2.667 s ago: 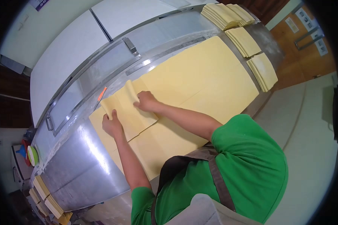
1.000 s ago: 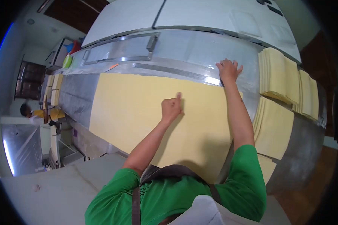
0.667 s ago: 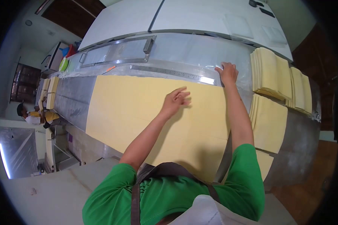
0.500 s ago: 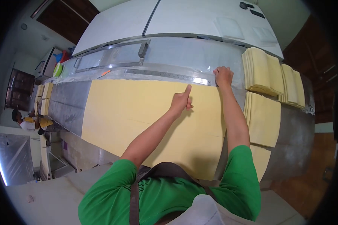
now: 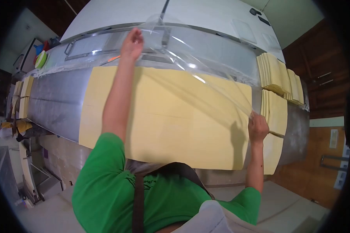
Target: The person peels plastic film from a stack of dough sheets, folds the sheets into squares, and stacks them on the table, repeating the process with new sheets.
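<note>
A clear plastic sheet stretches diagonally in the air, catching bright reflections. My right hand is a fist around its lower corner, by the right edge of a large yellow dough sheet. Up at the far left, my left hand is raised beyond the dough's back edge, its fingers curled at the plastic's other end; the exact grip is partly hidden. The dough lies flat on the metal table, with shadows of the plastic and my right hand across it.
Folded yellow dough stacks stand at the right, with more stacks at the far left. Behind the dough lie a metal frame and an orange-handled tool. A white chest lid borders the back. Another person is partly visible at far left.
My left hand has moved left and up, my right hand down and to the right. The clear plastic is now lifted and spread between them above the dough. The view has shifted slightly.
</note>
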`<action>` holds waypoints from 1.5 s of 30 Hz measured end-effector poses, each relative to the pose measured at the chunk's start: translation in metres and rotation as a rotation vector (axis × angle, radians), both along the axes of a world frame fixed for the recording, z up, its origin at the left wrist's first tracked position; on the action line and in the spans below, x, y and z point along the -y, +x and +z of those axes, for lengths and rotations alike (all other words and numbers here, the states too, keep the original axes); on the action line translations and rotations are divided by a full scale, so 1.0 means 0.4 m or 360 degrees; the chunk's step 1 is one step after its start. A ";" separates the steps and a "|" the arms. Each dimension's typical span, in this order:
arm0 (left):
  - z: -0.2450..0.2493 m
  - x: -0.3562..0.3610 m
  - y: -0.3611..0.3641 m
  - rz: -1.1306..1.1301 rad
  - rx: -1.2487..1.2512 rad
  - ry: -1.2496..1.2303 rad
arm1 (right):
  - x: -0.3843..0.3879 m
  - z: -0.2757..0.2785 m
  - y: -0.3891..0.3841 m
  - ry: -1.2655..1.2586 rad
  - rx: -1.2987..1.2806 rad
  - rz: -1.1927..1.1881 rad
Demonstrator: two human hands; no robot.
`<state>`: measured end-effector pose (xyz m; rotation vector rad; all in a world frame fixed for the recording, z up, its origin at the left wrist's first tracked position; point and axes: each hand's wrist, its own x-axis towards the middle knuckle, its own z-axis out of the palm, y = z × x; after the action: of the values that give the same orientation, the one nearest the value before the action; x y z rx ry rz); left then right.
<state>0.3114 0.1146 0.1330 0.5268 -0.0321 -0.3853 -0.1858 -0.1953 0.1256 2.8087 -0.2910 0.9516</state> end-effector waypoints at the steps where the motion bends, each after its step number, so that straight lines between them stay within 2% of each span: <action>1: -0.025 -0.120 0.048 0.0010 0.0035 0.0129 | -0.035 -0.008 0.012 -0.0067 0.0018 -0.0160; 3: -0.096 -0.332 0.101 0.0059 0.0034 0.0246 | -0.088 -0.064 0.047 -0.0068 -0.0041 -0.0172; 5: -0.160 -0.528 0.093 -0.0025 0.0112 0.0839 | -0.142 -0.137 0.084 -0.0043 -0.0128 -0.0148; 7: -0.247 -0.677 0.077 0.0046 0.0046 0.0999 | -0.174 -0.207 0.143 0.0109 -0.0320 -0.0318; 8: -0.323 -0.759 0.086 -0.0081 0.0051 0.1114 | -0.175 -0.239 0.161 0.0140 -0.0502 -0.0409; 9: -0.361 -0.825 0.091 -0.0218 0.0056 0.1228 | -0.210 -0.235 0.181 0.0146 -0.0512 -0.0398; 10: -0.346 -0.864 0.067 -0.0214 0.0051 0.1235 | -0.242 -0.225 0.202 0.0164 -0.0729 -0.0525; 11: -0.335 -0.893 0.033 -0.0210 0.0045 0.1434 | -0.272 -0.217 0.225 0.0180 -0.0936 -0.0656; 12: -0.316 -0.917 0.013 -0.0208 0.0039 0.1632 | -0.289 -0.217 0.241 0.0184 -0.0929 -0.0655; 14: -0.297 -0.963 0.011 -0.0297 0.0032 0.1635 | -0.292 -0.226 0.244 0.0339 -0.1150 -0.0727; 17: -0.284 -0.996 0.042 -0.0435 0.0068 0.1674 | -0.258 -0.277 0.237 0.0266 -0.1219 -0.0717; 21: -0.259 -0.970 0.121 -0.0552 0.0217 0.1897 | -0.304 -0.222 0.275 0.0318 -0.1478 -0.0862; 25: -0.288 -0.867 0.268 -0.0472 0.0257 0.1895 | -0.299 -0.212 0.271 0.0314 -0.1547 -0.0867; 27: -0.299 -0.819 0.332 -0.0379 0.0462 0.2031 | -0.292 -0.200 0.287 0.0296 -0.1619 -0.0883; 28: -0.300 -0.809 0.360 -0.0390 0.0456 0.2027 | -0.275 -0.198 0.289 0.0306 -0.1690 -0.0874; 30: -0.308 -0.793 0.399 -0.0395 0.0489 0.1706 | -0.273 -0.193 0.296 0.0335 -0.1784 -0.0876; 32: -0.312 -0.808 0.411 -0.0582 0.0484 0.1665 | -0.318 -0.145 0.382 0.0218 -0.1968 -0.1206; 34: -0.289 -0.825 0.411 -0.0777 0.0488 0.1657 | -0.279 -0.226 0.469 0.0078 -0.1982 -0.0979; 35: -0.270 -0.832 0.390 -0.0772 0.0515 0.1700 | -0.401 -0.160 0.556 0.0286 -0.1486 -0.0543; 36: -0.253 -0.833 0.368 -0.0777 0.0545 0.1746 | -0.483 -0.160 0.653 0.0643 -0.1085 -0.0170; 37: -0.241 -0.828 0.353 -0.0839 0.0556 0.1791 | -0.571 -0.181 0.763 0.0917 -0.0879 0.0108; 38: -0.226 -0.819 0.342 -0.0780 0.0622 0.1955 | -0.690 -0.198 0.851 0.1481 -0.0675 0.0173; 40: -0.221 -0.806 0.332 -0.0758 0.0727 0.2151 | -0.905 -0.193 1.021 0.1746 -0.0773 0.0513; 41: -0.233 -0.802 0.334 -0.0741 0.0721 0.2102 | -0.999 -0.188 1.085 0.2358 -0.0841 0.0486; 43: -0.232 -0.798 0.328 -0.0764 0.0733 0.2085 | -1.121 -0.230 1.186 0.2729 -0.0864 0.0454; 44: -0.225 -0.801 0.319 -0.0813 0.0627 0.1914 | -1.159 -0.246 1.219 0.2959 -0.0876 0.0399; 45: -0.221 -0.811 0.315 -0.0856 0.0514 0.1743 | -1.182 -0.251 1.231 0.2999 -0.0849 0.0395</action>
<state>0.4372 0.4391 0.0448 1.6778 -0.2893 -0.8402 0.3066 0.2777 0.0253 4.5000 -1.2894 -0.7149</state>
